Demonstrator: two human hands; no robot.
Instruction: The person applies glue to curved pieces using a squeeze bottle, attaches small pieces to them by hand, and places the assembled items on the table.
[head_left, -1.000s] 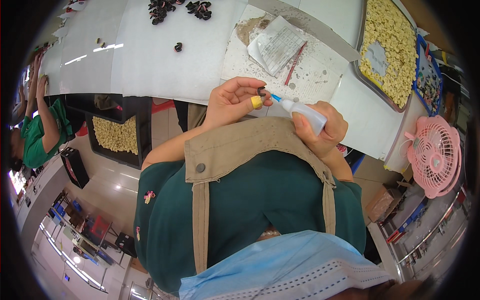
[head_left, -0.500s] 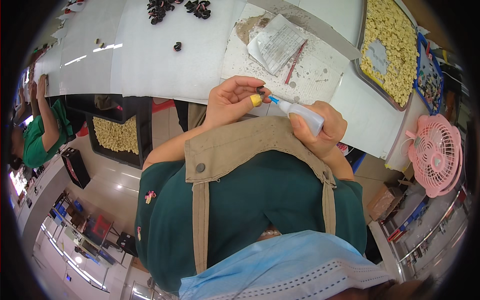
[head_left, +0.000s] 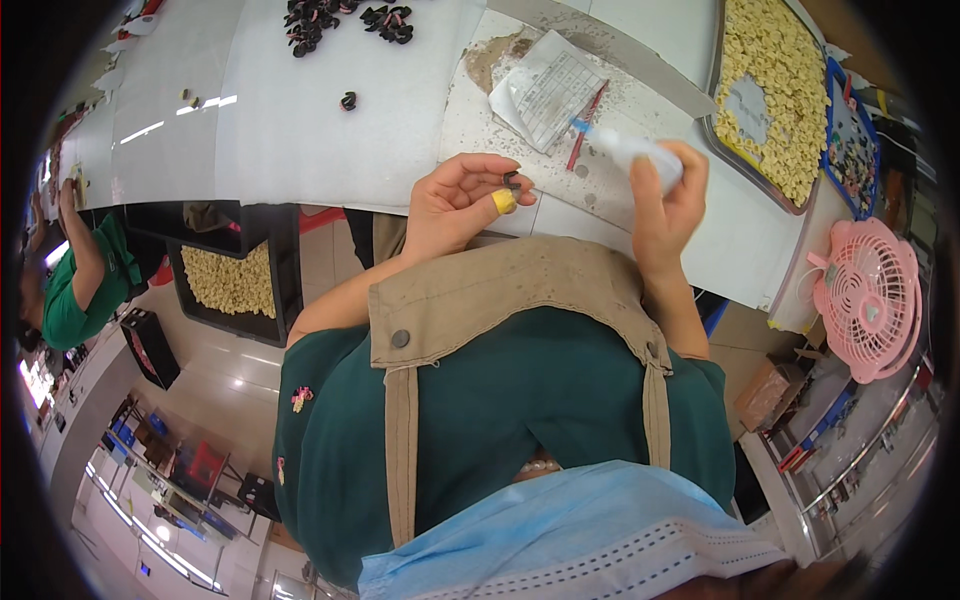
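Note:
Between the thumb and fingertips of my left hand [head_left: 455, 203] is a small black part [head_left: 511, 181], held just over the table's near edge. Yellow tape [head_left: 503, 202] wraps the thumb. My right hand [head_left: 668, 208] grips a translucent white squeeze bottle [head_left: 640, 157], blurred by motion, with its blue nozzle [head_left: 581, 125] pointing up and left over the board. The bottle is apart from the black part. Under the nozzle lie a printed paper sheet [head_left: 548, 88] and a thin red stick [head_left: 587, 125] on a stained white board [head_left: 474, 140].
Black pieces [head_left: 318, 22] sit in clusters at the far side, with a single black piece [head_left: 348, 101] nearer. A tray of cream-coloured pieces [head_left: 772, 90], a blue tray [head_left: 830, 150] and a pink fan [head_left: 868, 298] stand right. Left, a black crate [head_left: 290, 285] holds cream pieces; beyond is a co-worker [head_left: 85, 275].
My right hand has drawn the bottle away from the black part, up and to the right. My left hand stays nearly where it was, still pinching the part.

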